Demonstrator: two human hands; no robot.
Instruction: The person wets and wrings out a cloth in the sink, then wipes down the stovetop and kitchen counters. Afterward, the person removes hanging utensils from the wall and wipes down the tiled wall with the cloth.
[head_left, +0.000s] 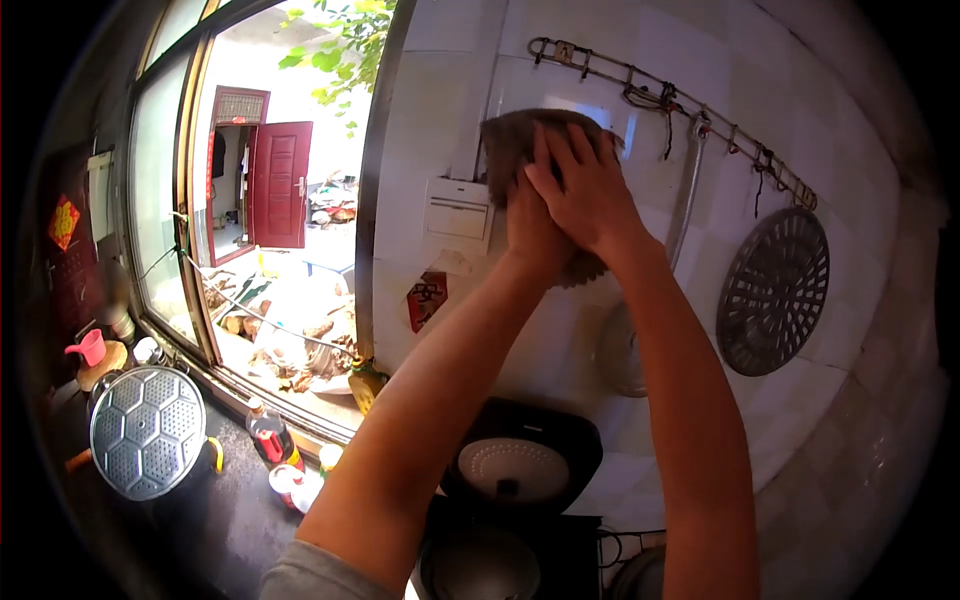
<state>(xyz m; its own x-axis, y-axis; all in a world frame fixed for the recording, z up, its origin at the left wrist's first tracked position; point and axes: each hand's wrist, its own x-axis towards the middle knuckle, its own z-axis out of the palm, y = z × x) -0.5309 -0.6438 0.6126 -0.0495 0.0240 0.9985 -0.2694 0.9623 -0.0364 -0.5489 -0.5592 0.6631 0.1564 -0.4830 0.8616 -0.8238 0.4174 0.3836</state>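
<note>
A thick brown cloth [508, 145] is pressed against the white tiled wall, high in the middle of the view. My left hand [533, 225] grips it from below, its fingers partly covered by my other hand. Over it lies my right hand [590, 190], fingers stretched out flat across the cloth and the left hand. The cloth's lower edge shows beneath my wrists. Just left of the cloth, a white switch box [458, 213] is fixed to the wall.
A hook rail [640, 78] carries a long-handled tool [690, 185]; a round perforated rack [775, 290] hangs at right. Below stand a black rice cooker [520, 460] with its lid up, a bottle [268, 435] and a steamer tray [148, 432]. A window [165, 200] opens at left.
</note>
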